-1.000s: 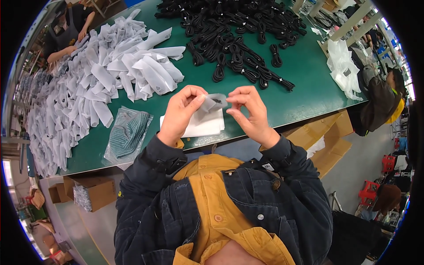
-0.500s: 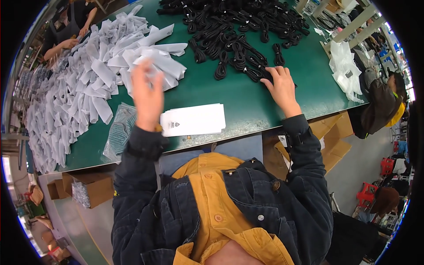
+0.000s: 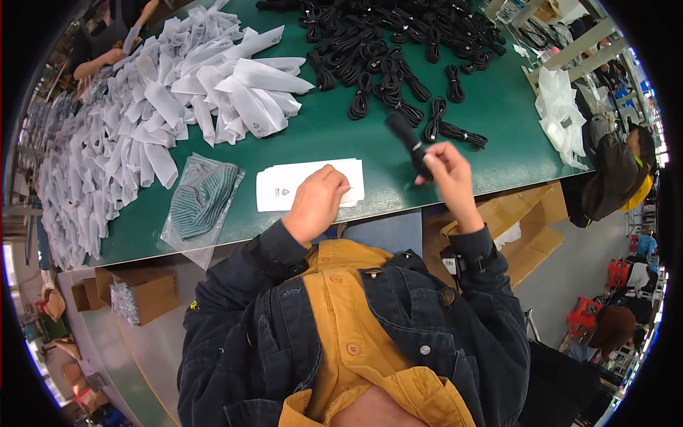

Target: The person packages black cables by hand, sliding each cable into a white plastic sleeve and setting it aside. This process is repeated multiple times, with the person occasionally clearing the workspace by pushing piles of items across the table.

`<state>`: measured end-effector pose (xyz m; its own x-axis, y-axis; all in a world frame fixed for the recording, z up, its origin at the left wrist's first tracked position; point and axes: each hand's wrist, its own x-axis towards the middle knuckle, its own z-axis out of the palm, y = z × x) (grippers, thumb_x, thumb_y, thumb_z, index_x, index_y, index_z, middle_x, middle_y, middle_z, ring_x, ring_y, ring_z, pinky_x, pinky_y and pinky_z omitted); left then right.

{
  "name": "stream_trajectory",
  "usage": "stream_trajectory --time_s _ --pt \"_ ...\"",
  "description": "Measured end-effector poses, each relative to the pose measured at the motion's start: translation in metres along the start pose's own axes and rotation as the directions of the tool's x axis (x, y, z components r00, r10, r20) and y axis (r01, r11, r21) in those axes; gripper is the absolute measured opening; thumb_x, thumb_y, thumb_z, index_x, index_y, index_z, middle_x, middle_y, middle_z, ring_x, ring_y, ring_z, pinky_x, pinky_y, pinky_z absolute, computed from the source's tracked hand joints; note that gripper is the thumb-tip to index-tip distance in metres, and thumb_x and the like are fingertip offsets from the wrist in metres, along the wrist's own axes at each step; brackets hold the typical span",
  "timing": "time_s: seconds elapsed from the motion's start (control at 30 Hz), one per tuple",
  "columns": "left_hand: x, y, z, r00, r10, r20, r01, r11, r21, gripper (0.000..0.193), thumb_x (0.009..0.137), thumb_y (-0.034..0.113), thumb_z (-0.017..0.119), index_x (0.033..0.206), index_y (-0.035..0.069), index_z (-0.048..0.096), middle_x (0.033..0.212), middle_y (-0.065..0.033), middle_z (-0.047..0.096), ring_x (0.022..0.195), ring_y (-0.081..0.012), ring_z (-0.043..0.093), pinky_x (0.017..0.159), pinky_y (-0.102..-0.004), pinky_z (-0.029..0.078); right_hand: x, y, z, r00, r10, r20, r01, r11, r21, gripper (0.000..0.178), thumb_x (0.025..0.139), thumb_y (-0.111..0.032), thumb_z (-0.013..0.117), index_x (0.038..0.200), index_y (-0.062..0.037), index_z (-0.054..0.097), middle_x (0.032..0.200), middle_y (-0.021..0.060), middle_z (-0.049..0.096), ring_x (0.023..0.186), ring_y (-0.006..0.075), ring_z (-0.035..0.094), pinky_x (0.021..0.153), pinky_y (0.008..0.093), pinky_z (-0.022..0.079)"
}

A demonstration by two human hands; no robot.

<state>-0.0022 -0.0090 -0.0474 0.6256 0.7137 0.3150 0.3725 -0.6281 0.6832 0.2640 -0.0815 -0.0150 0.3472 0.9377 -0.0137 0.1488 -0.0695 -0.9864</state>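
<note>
Above the table's near edge, my right hand (image 3: 448, 174) is closed around one end of a coiled black cable (image 3: 405, 135), blurred by motion. My left hand (image 3: 316, 201) rests over a flat stack of white bags (image 3: 284, 186), its fingertips pinched at the right part of the top bag. A small printed mark shows on that bag. Beyond my right hand, a large heap of bundled black cables (image 3: 363, 53) spreads over the far side. To the left lies a big pile of frosted white bags (image 3: 153, 107), some of them bulging.
A teal ribbed knit item in a clear bag (image 3: 203, 199) lies left of the stack on the green table (image 3: 313, 135). A crumpled white plastic bag (image 3: 558, 114) hangs at the right edge. Cardboard boxes (image 3: 533, 228) stand below. Another person's hand (image 3: 110, 57) works at far left.
My left hand has come down from beside the frosted bags onto the white stack. My right hand has taken a cable bundle from the heap and drawn it nearer.
</note>
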Motion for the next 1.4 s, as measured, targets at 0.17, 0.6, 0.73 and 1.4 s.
stream_trajectory --time_s 0.17,0.6,0.73,1.4 --pt "0.001 0.005 -0.008 0.966 -0.254 0.051 0.257 0.922 -0.290 0.009 0.085 0.003 0.067 0.088 0.000 0.059 0.080 -0.0121 0.056 0.073 -0.0281 0.059 0.067 -0.0347 0.049 -0.029 0.001 0.009 0.941 0.094 0.327 -0.163 0.968 0.193 0.010 0.097 -0.012 0.059 0.100 -0.0024 0.056 0.085 0.0011 0.058 0.068 0.0105 0.063 0.058 0.0235 0.051" --pt "-0.003 0.016 -0.020 0.997 0.065 -0.034 -0.070 0.979 -0.190 0.009 0.085 -0.003 0.063 0.090 0.000 0.057 0.090 -0.0124 0.056 0.079 -0.0288 0.057 0.069 -0.0345 0.047 -0.026 0.010 0.016 0.754 0.339 0.563 -0.430 0.902 0.032 0.011 0.095 -0.012 0.061 0.094 -0.0012 0.059 0.080 -0.0002 0.056 0.064 0.0059 0.057 0.053 0.0237 0.051" --pt "-0.002 0.017 -0.022 0.988 0.154 -0.013 -0.154 0.975 -0.162 0.010 0.083 -0.005 0.063 0.089 0.000 0.057 0.091 -0.0112 0.056 0.083 -0.0280 0.056 0.072 -0.0341 0.047 -0.033 -0.005 0.021 0.810 0.215 0.546 -0.167 0.977 -0.135 0.008 0.092 -0.008 0.064 0.096 -0.0010 0.060 0.081 0.0020 0.058 0.067 0.0072 0.058 0.054 0.0246 0.050" --pt "0.038 0.012 -0.068 0.944 -0.319 0.085 0.229 0.448 -0.864 0.009 0.097 0.010 0.057 0.098 0.001 0.059 0.117 -0.0083 0.062 0.102 -0.0160 0.060 0.090 -0.0320 0.049 0.002 -0.022 0.064 0.741 -0.655 0.148 0.665 0.687 -0.292 0.024 0.083 -0.004 0.073 0.105 -0.0035 0.064 0.098 0.0110 0.058 0.069 0.0206 0.057 0.059 0.0286 0.048"
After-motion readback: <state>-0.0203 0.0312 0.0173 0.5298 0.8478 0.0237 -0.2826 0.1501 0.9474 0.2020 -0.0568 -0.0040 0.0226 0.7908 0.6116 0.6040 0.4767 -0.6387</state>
